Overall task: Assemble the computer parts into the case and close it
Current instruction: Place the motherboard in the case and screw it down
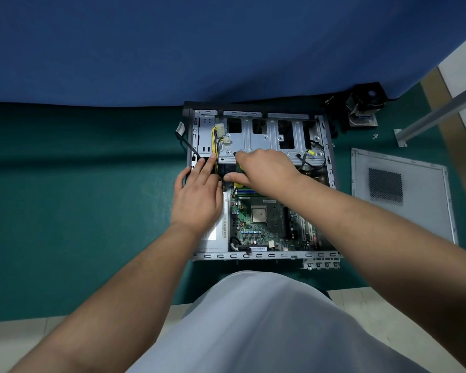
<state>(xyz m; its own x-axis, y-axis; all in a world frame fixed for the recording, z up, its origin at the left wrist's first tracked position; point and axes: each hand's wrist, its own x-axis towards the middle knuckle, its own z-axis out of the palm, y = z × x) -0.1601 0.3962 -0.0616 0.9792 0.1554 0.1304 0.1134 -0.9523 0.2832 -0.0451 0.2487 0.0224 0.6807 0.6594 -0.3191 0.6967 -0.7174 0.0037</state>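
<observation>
An open grey computer case [261, 255] lies flat on the green table. Inside it a green motherboard [261, 224] shows a bare square processor [259, 214] and memory slots [245, 190] at its far end. My right hand [264, 170] is curled over those slots, gripping a green memory stick [237, 168] with a yellow edge. My left hand [197, 195] rests with straight fingers on the case's left side, over the yellow power wires [214, 141] and the silver power supply [215, 235]. The stick's lower end is hidden under my right hand.
The grey side panel [404, 189] with a mesh vent lies to the right of the case. A black cooler with fan [363, 106] sits at the back right. Small screws [375, 136] lie near a metal table leg [439, 114]. A blue cloth wall [172, 49] rises behind.
</observation>
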